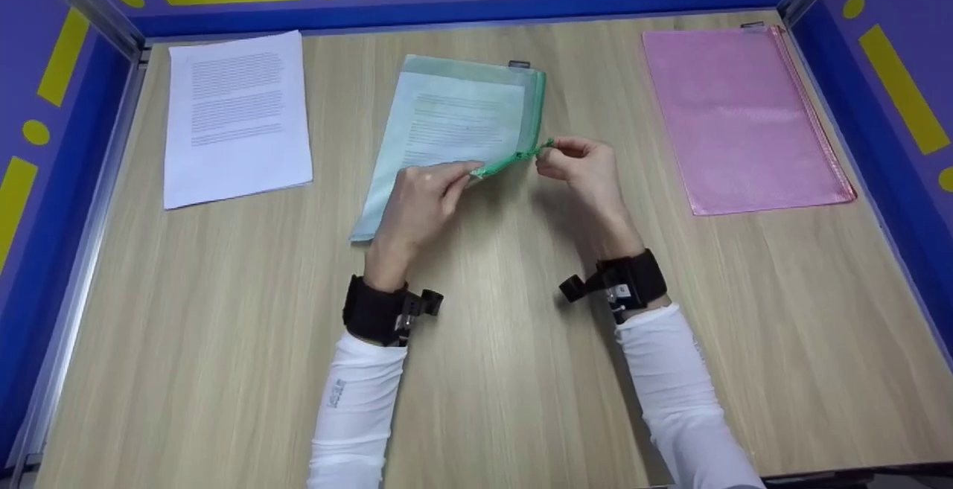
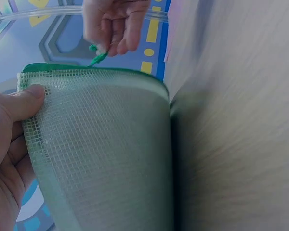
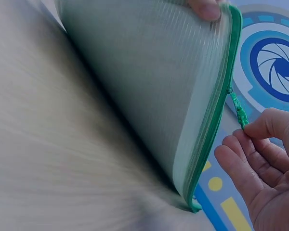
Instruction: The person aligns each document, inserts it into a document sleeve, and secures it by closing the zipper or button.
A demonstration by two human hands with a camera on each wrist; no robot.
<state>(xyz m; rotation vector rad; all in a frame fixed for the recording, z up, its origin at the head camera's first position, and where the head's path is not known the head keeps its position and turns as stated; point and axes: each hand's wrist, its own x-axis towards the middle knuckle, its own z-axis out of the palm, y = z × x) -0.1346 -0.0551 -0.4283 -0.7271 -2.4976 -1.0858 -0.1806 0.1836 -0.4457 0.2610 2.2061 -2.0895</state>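
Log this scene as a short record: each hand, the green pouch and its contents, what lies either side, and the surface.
Left hand: pinches a corner of the green mesh zipper pouch
Right hand: pinches the green zipper pull
Pouch pose: near right corner lifted
Contents: printed sheet, visible through mesh
Left side: printed papers
Right side: pink zipper pouch
Surface: wood-grain tabletop
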